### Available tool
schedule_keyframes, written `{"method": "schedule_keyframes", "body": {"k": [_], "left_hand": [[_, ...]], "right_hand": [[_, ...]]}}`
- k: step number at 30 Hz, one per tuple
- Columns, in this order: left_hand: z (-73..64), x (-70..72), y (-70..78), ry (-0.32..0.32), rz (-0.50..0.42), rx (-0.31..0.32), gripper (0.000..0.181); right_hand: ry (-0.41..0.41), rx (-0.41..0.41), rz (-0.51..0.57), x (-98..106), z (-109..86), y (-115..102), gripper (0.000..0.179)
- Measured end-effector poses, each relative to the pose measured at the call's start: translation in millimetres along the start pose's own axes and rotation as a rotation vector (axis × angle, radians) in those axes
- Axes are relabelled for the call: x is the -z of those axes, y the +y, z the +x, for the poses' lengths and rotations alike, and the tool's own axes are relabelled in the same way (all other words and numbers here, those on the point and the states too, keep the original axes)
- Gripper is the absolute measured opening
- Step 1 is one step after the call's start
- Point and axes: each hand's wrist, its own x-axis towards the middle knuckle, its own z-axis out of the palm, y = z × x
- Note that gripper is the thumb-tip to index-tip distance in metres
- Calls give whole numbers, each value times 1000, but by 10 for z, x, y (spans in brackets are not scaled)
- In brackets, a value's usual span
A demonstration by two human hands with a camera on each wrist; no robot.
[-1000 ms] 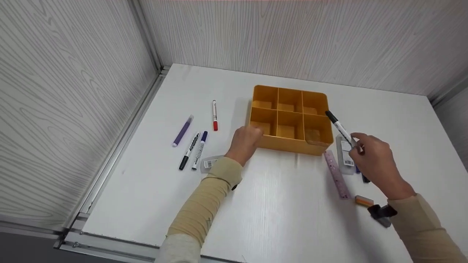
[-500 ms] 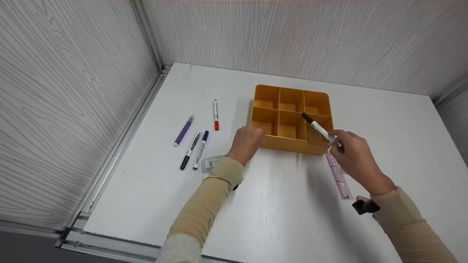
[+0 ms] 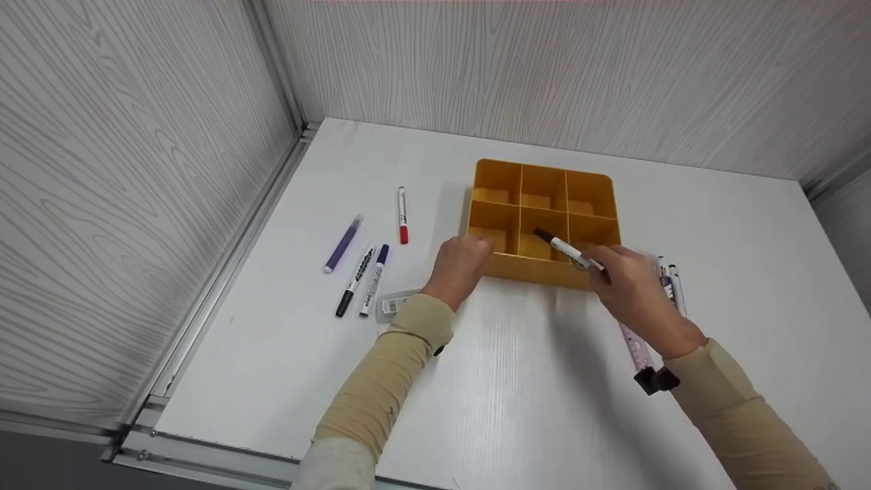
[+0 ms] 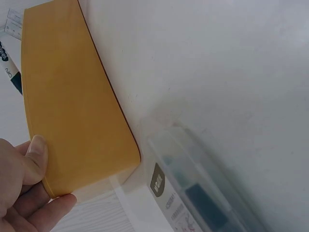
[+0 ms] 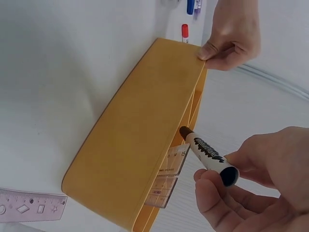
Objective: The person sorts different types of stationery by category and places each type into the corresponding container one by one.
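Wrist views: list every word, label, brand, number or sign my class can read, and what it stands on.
"Marker": held marker; the word before it looks like "Whiteboard".
"15": clear ruler in the yellow box.
Too small or blurred: numbers on the pink ruler, lettering on the clear case, finer clear-ruler marks.

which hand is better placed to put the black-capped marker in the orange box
Probably the right hand: it pinches the black-capped marker, cap end over the orange box. The left hand grips the box's near left corner, seemingly steadying it.
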Motion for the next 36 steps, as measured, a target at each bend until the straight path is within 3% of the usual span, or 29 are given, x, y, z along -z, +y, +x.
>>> {"method": "schedule_keyframes", "body": {"k": [12,18,23,30,36], "left_hand": [[-27,-26,-6,18,-25,-11,12],[-38,-30,-17,61,9,-25,13],[-35,-16,-19,51,6,-22,12],[-44,-27,-18,37,11,-19,13],[-42,-15,-9,42,3,-23,12]], "right_hand": [[-63,-4,12,-184,148,-105,15],[-31,21,-20,-285,197,-139,13],[-15,32,-7,-354,254,-162,13],[-65,13,9,-441,323,-186,19],[-81,2,-62,-515,371,-213,24]]}}
